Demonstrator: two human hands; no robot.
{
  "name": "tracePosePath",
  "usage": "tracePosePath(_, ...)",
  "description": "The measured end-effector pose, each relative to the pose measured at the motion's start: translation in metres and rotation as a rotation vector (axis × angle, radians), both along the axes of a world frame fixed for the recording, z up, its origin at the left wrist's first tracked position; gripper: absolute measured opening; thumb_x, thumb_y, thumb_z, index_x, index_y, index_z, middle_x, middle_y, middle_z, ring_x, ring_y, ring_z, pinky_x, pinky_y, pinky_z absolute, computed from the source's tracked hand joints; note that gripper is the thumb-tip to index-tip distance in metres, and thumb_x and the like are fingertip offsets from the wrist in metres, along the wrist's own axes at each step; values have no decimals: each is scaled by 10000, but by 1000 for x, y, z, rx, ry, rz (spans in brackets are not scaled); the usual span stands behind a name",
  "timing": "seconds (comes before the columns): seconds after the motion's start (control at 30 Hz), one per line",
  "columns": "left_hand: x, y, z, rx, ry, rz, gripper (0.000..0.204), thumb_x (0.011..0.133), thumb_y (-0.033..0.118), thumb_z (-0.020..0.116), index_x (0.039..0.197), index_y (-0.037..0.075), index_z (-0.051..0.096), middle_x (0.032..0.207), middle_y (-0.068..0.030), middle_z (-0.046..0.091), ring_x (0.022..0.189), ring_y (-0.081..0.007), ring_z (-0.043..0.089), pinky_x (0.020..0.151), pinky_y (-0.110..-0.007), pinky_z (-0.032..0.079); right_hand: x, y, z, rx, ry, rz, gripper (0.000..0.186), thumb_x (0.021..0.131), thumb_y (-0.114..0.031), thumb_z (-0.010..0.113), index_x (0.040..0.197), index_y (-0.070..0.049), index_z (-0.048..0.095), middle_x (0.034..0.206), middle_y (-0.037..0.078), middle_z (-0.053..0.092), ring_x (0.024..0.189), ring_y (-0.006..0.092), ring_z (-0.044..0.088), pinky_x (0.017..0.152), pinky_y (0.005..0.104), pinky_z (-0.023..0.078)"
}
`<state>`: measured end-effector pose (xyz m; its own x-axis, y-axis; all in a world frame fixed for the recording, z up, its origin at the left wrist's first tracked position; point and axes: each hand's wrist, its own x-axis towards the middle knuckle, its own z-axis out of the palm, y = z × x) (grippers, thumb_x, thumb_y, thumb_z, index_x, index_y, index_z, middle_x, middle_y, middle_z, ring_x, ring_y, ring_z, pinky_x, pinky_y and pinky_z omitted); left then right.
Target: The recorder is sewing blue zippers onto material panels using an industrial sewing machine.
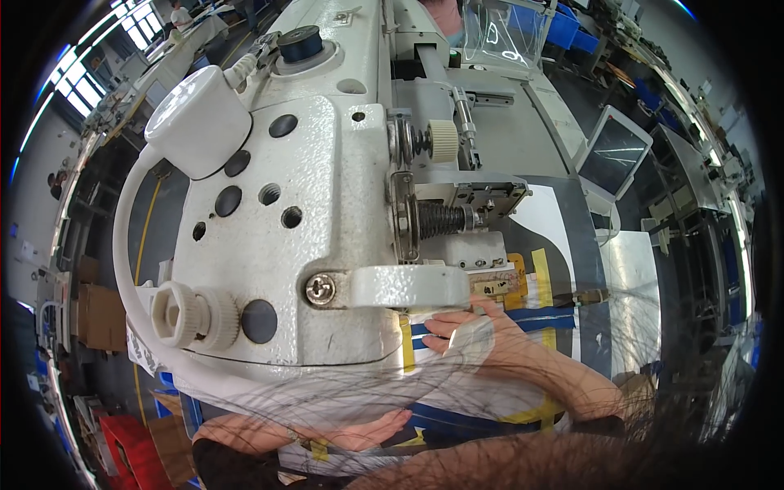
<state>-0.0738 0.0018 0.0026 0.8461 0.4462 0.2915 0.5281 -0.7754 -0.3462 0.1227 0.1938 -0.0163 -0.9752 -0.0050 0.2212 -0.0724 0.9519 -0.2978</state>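
A large white industrial sewing machine head [351, 204] fills the middle and hides much of the work below it. Beside its lower right side, my right hand [482, 336] reaches leftward, fingers spread over dark blue strips [545, 318] on a white sheet. Part of the hand is behind a pale translucent guard [469, 335]. My left hand [371, 433] rests low and flat near the front of the sheet, fingers pointing right; the machine covers part of it. Neither hand shows anything held. Yellow tape [542, 278] crosses the sheet.
A small tool with a brownish handle [591, 296] lies right of the strips. Farther right stand a tilted screen [614, 153] and a pale metal plate [635, 302]. A dark thread spool [300, 44] tops the machine. Cardboard boxes [102, 317] and a red bin [131, 453] are at left.
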Motion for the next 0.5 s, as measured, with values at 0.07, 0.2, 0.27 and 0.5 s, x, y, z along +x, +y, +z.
tracePosePath(0.07, 1, 0, 3, -45, -2, 1, 284, 790, 171, 529, 1046, 96, 626, 1026, -46, 644, 932, -138, 605, 787, -241, 426, 1, 1, -1, 6, 9, 3, 245, 777, -132, 581, 1015, -136, 636, 1107, 33, 599, 1098, 148, 530, 1060, 411, 264)
tracePosePath(0.2, 0, 4, 11, -63, 55, -33, 293, 792, 170, 524, 1056, 89, 623, 1031, -54, 644, 929, -140, 606, 782, -238, 431, 1, 0, 0, 16, 12, 1, 229, 770, -133, 588, 994, -137, 634, 1105, 40, 598, 1093, 157, 531, 1018, 420, 280)
tracePosePath(0.27, -1, 3, 11, -57, 70, -41, 287, 787, 162, 536, 1048, 85, 629, 1019, -52, 645, 916, -137, 609, 762, -233, 438, 1, -1, -1, 16, 22, -1, 221, 771, -132, 587, 987, -135, 634, 1104, 42, 598, 1090, 159, 531, 1006, 420, 285)
tracePosePath(0.5, 5, -2, -1, -202, -231, 172, 230, 758, 122, 608, 978, 81, 664, 947, -25, 649, 838, -117, 618, 667, -212, 454, 2, -3, -4, 63, 100, -18, 191, 786, -181, 594, 969, -137, 621, 1063, 45, 606, 1046, 165, 546, 953, 424, 302)
